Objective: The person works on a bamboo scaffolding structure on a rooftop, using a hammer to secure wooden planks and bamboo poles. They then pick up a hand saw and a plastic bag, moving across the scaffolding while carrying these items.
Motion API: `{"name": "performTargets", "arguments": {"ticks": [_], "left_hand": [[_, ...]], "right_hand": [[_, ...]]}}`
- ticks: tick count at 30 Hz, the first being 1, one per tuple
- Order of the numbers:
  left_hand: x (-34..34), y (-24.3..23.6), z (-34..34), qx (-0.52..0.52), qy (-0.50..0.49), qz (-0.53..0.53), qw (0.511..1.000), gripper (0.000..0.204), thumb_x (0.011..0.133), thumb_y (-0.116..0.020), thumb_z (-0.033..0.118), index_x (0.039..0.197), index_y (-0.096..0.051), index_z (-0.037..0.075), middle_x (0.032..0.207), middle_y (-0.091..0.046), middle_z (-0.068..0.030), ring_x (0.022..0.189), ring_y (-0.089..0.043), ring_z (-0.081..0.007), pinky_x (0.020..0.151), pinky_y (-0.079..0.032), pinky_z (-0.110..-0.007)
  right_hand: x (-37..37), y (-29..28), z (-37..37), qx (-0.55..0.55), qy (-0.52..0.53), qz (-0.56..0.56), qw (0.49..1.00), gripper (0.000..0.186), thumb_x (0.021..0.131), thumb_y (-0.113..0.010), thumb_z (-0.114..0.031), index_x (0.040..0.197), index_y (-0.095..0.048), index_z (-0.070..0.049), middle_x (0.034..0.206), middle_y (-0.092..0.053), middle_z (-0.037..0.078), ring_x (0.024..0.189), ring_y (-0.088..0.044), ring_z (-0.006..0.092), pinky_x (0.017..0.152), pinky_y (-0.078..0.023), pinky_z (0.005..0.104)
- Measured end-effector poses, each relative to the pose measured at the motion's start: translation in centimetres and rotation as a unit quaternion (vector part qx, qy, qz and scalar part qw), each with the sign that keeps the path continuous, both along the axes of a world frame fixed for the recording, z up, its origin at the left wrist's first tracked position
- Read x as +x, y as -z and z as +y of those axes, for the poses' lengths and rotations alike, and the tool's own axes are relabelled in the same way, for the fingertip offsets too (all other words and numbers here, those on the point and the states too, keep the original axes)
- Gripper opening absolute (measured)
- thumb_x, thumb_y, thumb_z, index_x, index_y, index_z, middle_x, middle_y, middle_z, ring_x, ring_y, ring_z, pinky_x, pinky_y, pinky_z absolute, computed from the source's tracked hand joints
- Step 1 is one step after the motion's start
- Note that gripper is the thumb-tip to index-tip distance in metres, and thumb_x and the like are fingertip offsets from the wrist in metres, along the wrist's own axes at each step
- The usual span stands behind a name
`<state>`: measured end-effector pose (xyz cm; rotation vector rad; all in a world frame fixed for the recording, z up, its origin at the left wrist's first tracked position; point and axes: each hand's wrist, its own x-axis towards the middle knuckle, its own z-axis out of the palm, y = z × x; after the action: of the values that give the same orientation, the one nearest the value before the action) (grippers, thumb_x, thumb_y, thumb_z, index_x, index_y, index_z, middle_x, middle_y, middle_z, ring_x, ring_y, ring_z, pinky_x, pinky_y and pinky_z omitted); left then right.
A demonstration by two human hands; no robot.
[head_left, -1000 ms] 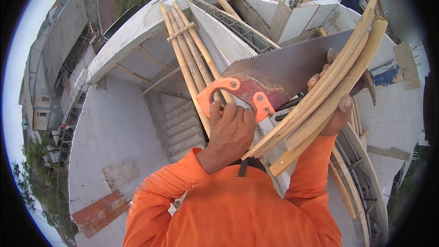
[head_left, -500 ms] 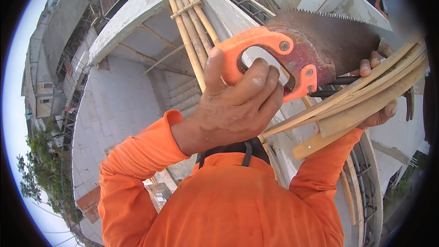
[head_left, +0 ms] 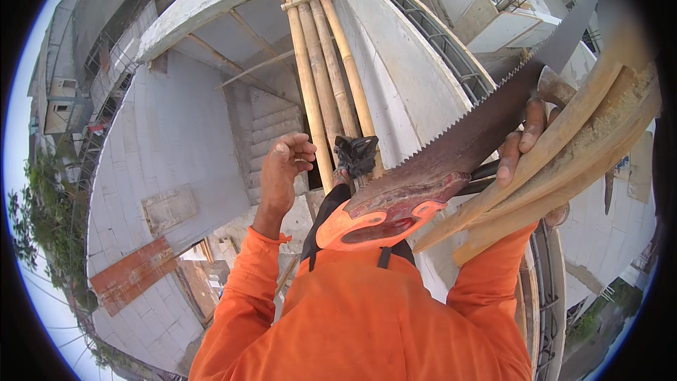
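My right hand (head_left: pixel 523 142) grips a bundle of wooden strips (head_left: pixel 564 169) together with a handsaw (head_left: pixel 458 134). The saw's rusty toothed blade points up to the far right. Its orange handle (head_left: pixel 367 226) lies near my chest with no hand in it. Two dark rod-like handles (head_left: pixel 484 178) and a wooden handle end (head_left: pixel 556 87) also stick out by the right fingers; what tools they belong to is hidden. My left hand (head_left: pixel 282 166) is raised left of the bamboo poles, fingers loosely bent and apart, holding nothing.
Bamboo poles (head_left: pixel 317 63) tied by a crosspiece span ahead, with my foot (head_left: pixel 342 175) and a crumpled black thing (head_left: pixel 356 155) on them. Concrete walls (head_left: pixel 388 77) with rebar (head_left: pixel 437 32) curve alongside. Below lie steps (head_left: pixel 275 127) and a rusty orange board (head_left: pixel 134 275).
My left hand has let go of the saw handle and moved left. The saw has swung, its handle now lower and nearer my chest, held only at the right hand.
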<state>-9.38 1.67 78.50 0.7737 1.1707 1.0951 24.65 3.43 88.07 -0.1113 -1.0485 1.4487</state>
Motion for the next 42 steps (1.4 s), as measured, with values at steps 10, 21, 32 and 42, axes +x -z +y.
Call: {"name": "performTargets", "arguments": {"ticks": [10,21,32,42], "left_hand": [[-1.5,18.6,-5.2,-0.261,-0.038,0.116,0.958,0.039,0.088,-0.045,0.038,0.102,-0.057,0.003,0.084,-0.061,-0.0051,0.072,-0.054,-0.0125,0.06,-0.045,-0.028],[-0.5,48.4,-4.1,-0.288,0.091,0.369,0.879,0.042,0.076,-0.058,0.032,0.101,-0.063,-0.002,0.096,-0.064,-0.0244,0.094,-0.061,-0.0369,0.085,-0.046,-0.041],[5.1,63.0,-1.6,-0.341,0.017,0.281,0.897,0.061,0.073,-0.063,0.046,0.094,-0.061,-0.01,0.101,-0.059,-0.0325,0.1,-0.057,-0.0409,0.088,-0.043,-0.041],[6.4,46.6,-2.7,-0.319,0.11,0.288,0.896,0.04,0.07,-0.058,0.032,0.083,-0.064,-0.005,0.099,-0.053,-0.0272,0.1,-0.047,-0.0327,0.09,-0.034,-0.035]], "right_hand": [[-5.7,13.8,-0.9,-0.217,-0.073,-0.033,0.973,0.076,0.068,-0.073,-0.013,0.126,-0.03,0.008,0.109,-0.038,0.02,0.097,-0.054,0.0331,0.077,-0.059,0.0399],[-5.4,30.2,-6.4,-0.382,-0.085,-0.101,0.915,0.075,0.068,-0.074,-0.013,0.126,-0.031,0.007,0.108,-0.038,0.019,0.094,-0.055,0.0331,0.076,-0.059,0.039],[-1.6,35.5,-10.2,-0.459,-0.045,-0.153,0.874,0.075,0.068,-0.074,-0.013,0.126,-0.031,0.007,0.107,-0.039,0.019,0.092,-0.056,0.033,0.075,-0.059,0.0381],[-2.1,33.0,-11.2,-0.446,-0.045,-0.127,0.885,0.074,0.068,-0.074,-0.013,0.126,-0.032,0.007,0.107,-0.04,0.019,0.09,-0.057,0.0329,0.074,-0.059,0.0373]]}}
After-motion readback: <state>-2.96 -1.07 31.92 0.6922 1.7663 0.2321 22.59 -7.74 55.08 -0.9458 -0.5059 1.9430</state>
